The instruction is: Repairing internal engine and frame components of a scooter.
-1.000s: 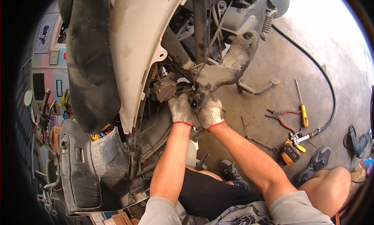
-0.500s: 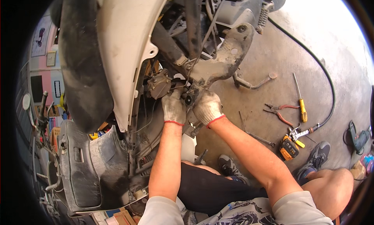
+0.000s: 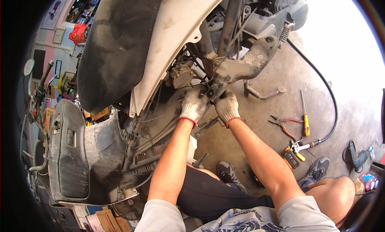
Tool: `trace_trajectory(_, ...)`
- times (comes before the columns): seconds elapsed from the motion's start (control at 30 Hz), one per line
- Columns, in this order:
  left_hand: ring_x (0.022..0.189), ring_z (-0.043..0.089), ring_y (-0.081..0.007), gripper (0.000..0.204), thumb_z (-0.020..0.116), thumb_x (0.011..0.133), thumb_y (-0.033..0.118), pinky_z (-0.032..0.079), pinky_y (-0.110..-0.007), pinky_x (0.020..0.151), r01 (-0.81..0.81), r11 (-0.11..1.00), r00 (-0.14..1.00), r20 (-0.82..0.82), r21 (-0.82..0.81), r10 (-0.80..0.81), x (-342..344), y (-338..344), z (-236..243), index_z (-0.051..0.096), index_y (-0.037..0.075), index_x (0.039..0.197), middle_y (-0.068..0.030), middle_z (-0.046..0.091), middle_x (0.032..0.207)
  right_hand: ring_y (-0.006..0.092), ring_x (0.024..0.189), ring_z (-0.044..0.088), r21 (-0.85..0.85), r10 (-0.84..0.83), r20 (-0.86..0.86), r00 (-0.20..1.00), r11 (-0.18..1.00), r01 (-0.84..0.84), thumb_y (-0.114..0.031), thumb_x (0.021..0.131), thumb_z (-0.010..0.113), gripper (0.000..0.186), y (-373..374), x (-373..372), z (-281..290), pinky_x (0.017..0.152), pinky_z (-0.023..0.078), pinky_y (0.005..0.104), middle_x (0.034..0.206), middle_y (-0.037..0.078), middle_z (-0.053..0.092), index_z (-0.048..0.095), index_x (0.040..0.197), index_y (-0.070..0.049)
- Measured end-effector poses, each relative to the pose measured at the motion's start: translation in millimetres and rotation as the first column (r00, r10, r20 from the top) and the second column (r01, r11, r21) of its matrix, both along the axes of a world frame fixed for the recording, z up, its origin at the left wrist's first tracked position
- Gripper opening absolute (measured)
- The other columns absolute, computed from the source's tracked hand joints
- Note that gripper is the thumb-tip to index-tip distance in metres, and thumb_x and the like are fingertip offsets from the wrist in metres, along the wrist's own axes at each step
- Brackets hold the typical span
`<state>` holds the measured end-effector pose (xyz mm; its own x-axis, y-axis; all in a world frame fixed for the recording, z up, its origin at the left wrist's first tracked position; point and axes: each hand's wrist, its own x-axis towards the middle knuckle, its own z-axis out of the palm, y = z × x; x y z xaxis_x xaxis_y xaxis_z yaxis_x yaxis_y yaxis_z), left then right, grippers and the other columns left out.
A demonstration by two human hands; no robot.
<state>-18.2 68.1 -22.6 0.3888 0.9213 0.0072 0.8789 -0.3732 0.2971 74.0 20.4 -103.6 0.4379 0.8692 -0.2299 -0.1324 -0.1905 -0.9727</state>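
Observation:
Both my hands wear off-white knit gloves with red cuffs and work at the lower end of a dirty metal bracket (image 3: pixel 234 68) on a partly stripped motorbike. My left hand (image 3: pixel 193 104) is closed just left of the bracket's end, below a round brown metal part (image 3: pixel 182 74). What its fingertips pinch is hidden. On the other side, my right hand (image 3: pixel 227 105) curls its fingers against the bracket's lower end, partly behind it. Thin cables run close to both hands.
On the concrete floor to the right lie red-handled pliers (image 3: pixel 285 125), a yellow-handled screwdriver (image 3: pixel 306 123), a cordless tool's battery (image 3: pixel 290 157), a black hose (image 3: pixel 335 91) and a green power tool (image 3: pixel 356 155). A kickstand (image 3: pixel 264 94) juts out right. The black seat (image 3: pixel 116 47) overhangs at left.
My view has shifted, so the motorbike sits farther right in it. Both hands stay at the bracket's lower end, and the fingers of my left hand are more curled.

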Motion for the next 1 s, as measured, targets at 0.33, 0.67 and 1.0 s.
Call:
trace_trajectory(0.33,0.094,0.064,-0.0268,0.022,0.059,0.085,0.005,0.048,-0.036,0.082,0.057,0.995,0.986,0.158,-0.077,-0.044,-16,18,-20,0.063,-0.003,0.105,-0.0192,0.067,0.101,0.0236,0.074,0.068,-0.038,0.006,-0.539,0.842,0.999,-0.031,-0.012,0.079,0.063,0.018,11,-4,-6,0.068,0.052,0.0336,0.080,0.013,0.070,0.066,0.089,0.003)
trace_trajectory(0.67,0.091,0.059,-0.0141,0.023,0.055,0.090,0.003,0.049,-0.029,0.079,-0.076,0.833,0.647,0.609,-0.547,0.459,6,5,0,0.061,-0.001,0.112,-0.0072,0.066,0.105,0.0253,0.085,0.065,0.256,-0.184,0.617,0.765,0.966,0.026,-0.017,0.088,0.055,0.019,41,-12,-28,0.072,0.050,0.0337,0.092,0.012,0.068,0.065,0.093,-0.003)
trace_trajectory(1.0,0.083,0.062,-0.0131,0.015,0.060,0.087,0.010,0.054,-0.031,0.063,-0.114,0.756,0.543,0.597,-0.644,0.590,7,4,1,0.063,0.004,0.101,-0.0038,0.064,0.095,0.0245,0.096,0.065,0.183,-0.104,0.058,0.993,0.979,0.092,-0.013,0.084,0.060,0.022,10,-11,-2,0.085,0.047,0.0301,0.099,0.015,0.069,0.064,0.102,-0.001)
